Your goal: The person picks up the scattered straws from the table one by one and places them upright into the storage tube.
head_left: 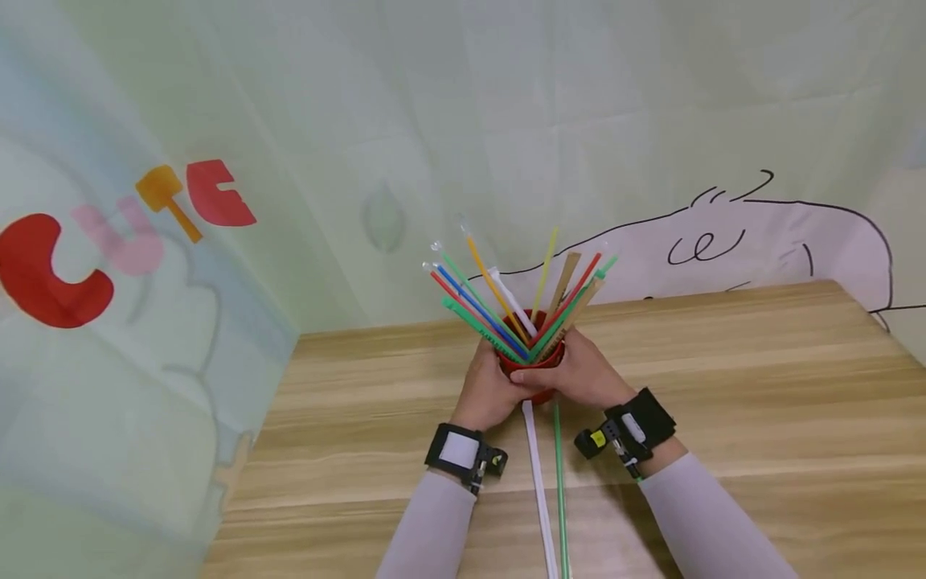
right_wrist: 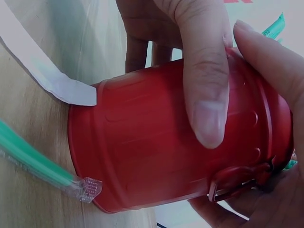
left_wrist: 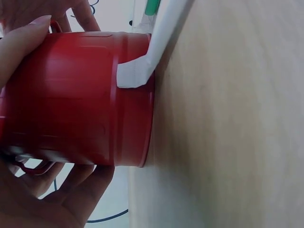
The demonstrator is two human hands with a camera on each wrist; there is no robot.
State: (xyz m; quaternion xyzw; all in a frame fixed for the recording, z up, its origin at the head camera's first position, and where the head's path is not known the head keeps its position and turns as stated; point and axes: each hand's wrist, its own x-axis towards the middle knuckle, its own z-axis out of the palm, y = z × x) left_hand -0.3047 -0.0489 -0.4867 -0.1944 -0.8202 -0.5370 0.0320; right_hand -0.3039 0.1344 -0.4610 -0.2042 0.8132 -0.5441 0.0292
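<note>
A red metal bucket [head_left: 544, 396] with small side handles stands at the back of the table, both hands around it. My left hand [head_left: 483, 392] holds its left side, thumb across the front. The right hand [head_left: 595, 376] grips the opposite side, its thumb higher up near the rim. Several wrapped straws [head_left: 477, 273] in red, blue, green, yellow, orange, white and brown fan out of the bucket. Before it lie a white paper-wrapped straw [head_left: 537, 482] and a green straw [head_left: 560, 490] in clear film, their far ends right at the bucket's base [right_wrist: 102, 156].
The wood-grain table [head_left: 347, 450] reaches back to a pale printed curtain [head_left: 448, 104] with coloured letters and a line-drawn figure. Black straps with small cameras [head_left: 625, 430] sit on both wrists. The straws' tops rise close before the curtain.
</note>
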